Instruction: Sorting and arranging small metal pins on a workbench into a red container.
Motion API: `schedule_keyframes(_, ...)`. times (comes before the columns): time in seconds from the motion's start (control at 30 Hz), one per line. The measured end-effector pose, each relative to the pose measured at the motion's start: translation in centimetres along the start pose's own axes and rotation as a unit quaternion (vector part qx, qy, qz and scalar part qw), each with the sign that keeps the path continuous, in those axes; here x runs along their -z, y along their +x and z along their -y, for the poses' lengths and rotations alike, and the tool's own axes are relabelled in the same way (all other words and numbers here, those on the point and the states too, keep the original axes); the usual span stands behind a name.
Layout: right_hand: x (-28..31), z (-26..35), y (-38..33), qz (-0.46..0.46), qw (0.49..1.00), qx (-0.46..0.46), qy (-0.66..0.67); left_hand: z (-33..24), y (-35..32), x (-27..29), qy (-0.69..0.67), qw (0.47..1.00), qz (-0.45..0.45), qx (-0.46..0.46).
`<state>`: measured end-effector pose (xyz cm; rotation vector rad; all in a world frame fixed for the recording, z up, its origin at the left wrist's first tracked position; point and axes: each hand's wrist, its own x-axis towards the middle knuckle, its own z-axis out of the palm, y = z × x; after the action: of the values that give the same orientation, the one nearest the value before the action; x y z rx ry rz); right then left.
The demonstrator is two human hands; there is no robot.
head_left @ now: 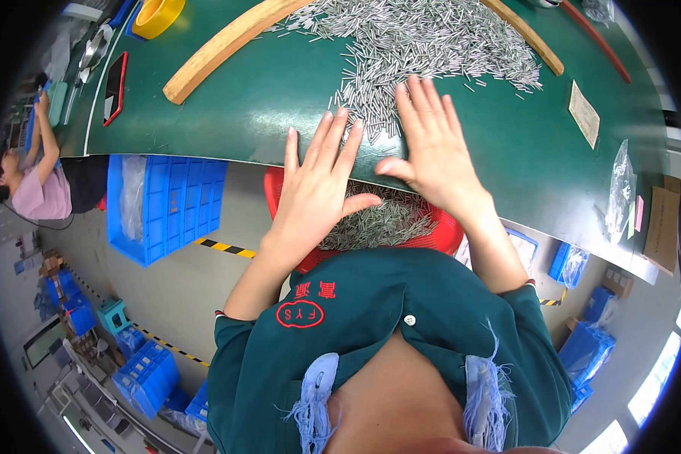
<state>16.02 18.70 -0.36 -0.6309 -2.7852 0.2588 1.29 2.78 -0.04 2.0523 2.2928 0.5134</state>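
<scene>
A large heap of small silvery metal pins (424,38) spreads over the green tabletop (272,83), with a narrow tongue of them running down to the near edge. My left hand (318,178) lies on the left of that tongue, fingers stretched and a little apart, fingertips at the pins. On the other side rests my right hand (435,144), flat with the thumb out, its fingertips touching the pins. Below the table edge, between my forearms, a red basket (450,233) holds many more pins (386,219). Neither hand grips anything.
Two wooden strips (223,53) (526,36) flank the heap. A red-edged phone (116,89), yellow tape roll (157,17), paper card (584,113) and clear plastic bag (619,193) lie on the table. A blue crate (166,204) stands below left. Another person (41,185) is at far left.
</scene>
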Motion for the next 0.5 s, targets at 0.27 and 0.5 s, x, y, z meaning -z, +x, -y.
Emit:
schedule_keyframes(0.27,1.5,0.9,0.1,0.006,0.984,0.049,0.168,0.2,-1.2,0.5,-0.016,1.0,0.001,0.014)
schedule_keyframes(0.5,3.3,-6.9,-6.7,-0.05,0.986,-0.156,-0.036,1.6,-3.3,0.8,-0.027,0.999,-0.027,0.013)
